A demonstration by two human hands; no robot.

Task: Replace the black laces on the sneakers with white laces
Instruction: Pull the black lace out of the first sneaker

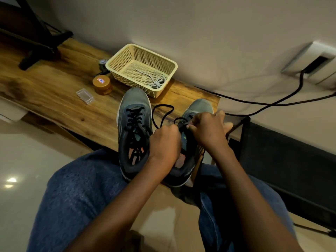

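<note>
Two grey sneakers stand side by side on the wooden table's near edge. The left sneaker (133, 113) still carries its black lacing, untouched. Over the right sneaker (198, 106) both hands work: my left hand (164, 142) pinches a loose black lace (160, 113) that loops out between the shoes, and my right hand (209, 130) grips the lace at the shoe's eyelets. White laces (156, 81) lie bundled in the cream basket (116, 64) behind the shoes. The right shoe's tongue is mostly hidden by my hands.
An amber jar (102, 84) and a small clear plastic box (85, 96) sit left of the basket on the wooden table (54, 88). Black cables (272, 103) run along the wall to a socket at right. A black stand foot (41, 50) rests at far left.
</note>
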